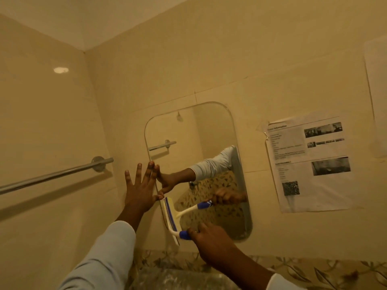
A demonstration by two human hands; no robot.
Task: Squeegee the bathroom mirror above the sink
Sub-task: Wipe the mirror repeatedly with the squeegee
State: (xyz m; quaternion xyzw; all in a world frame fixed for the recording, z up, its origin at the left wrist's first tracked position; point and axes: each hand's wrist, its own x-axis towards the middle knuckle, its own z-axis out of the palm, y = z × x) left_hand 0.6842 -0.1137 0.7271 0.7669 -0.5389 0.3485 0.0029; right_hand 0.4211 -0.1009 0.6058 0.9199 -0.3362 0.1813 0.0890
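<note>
In the head view, the mirror (209, 132) hangs on the far tiled wall, a little right of the middle. The left hand (140, 191) is wide, with its fingers spread and straight, and it lies at the left edge of the mirror, where the fingertips touch the glass. The right hand (211, 241) holds the blue handle of the squeegee (170, 216). The squeegee's blade stands nearly upright on the lower left part of the mirror. A metal towel rail (52, 176) is on the left wall. A printed paper sheet (310, 162) is fixed on the wall right of the mirror.
</note>
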